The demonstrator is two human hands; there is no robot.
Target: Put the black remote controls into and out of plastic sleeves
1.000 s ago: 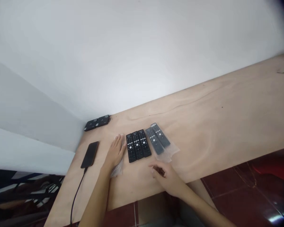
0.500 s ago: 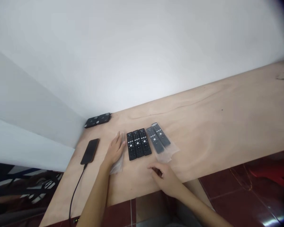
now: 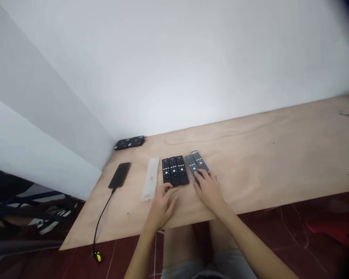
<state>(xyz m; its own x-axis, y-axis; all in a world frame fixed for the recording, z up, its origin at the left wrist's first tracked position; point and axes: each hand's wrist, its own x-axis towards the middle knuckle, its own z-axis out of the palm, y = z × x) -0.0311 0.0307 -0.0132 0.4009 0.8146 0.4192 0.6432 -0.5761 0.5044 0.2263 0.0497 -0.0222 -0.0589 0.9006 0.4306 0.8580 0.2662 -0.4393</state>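
Note:
Three black remote controls [image 3: 174,170] lie side by side on the plywood table [image 3: 264,162]. To their right, two remotes in clear plastic [image 3: 195,162] lie close together. My right hand [image 3: 208,190] is on their lower ends, and the frames do not settle whether it grips them. My left hand [image 3: 163,206] is just below the three bare remotes, with its fingers at their lower ends and nothing visible in it. A flat, clear plastic sleeve [image 3: 150,179] lies left of the bare remotes.
A black smartphone [image 3: 120,175] lies left of the sleeve, its black cable [image 3: 101,219] running over the table's front edge. Two flat black devices [image 3: 130,142] sit in the corner against the white wall. Below the table are my legs and a dark red tiled floor.
The plastic sleeve now lies flat left of the remotes. My left hand has moved from beside the remotes to below them. My right hand has moved up onto the wrapped remotes.

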